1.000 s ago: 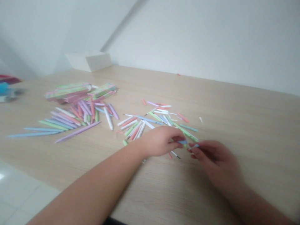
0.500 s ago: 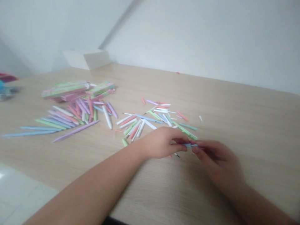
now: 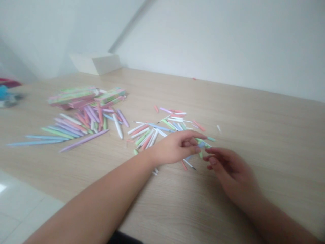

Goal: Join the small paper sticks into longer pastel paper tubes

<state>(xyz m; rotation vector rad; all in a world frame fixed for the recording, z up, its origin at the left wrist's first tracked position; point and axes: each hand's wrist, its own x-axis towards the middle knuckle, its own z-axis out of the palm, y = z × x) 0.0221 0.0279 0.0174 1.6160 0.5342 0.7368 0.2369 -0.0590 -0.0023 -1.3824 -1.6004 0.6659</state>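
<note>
Your two hands meet over the near right edge of the loose pen parts (image 3: 146,135), probably so that small pieces stay within reach. One light-blue piece (image 3: 201,144) sits by the thumb tip of your left hand (image 3: 175,146), whose index finger arches above it; blur means you can't be sure it is gripped. Your right hand (image 3: 235,171) is loosely open just beside, thumb and index finger parted, nothing visible between them. Left across the tabletop (image 3: 266,128), the pens (image 3: 63,130) fan out well apart, likely so they don't mix with the parts: two blue at the outer end, too many overlapping to total. Behind lie at least three cartons (image 3: 73,96) and one white box (image 3: 106,64).
</note>
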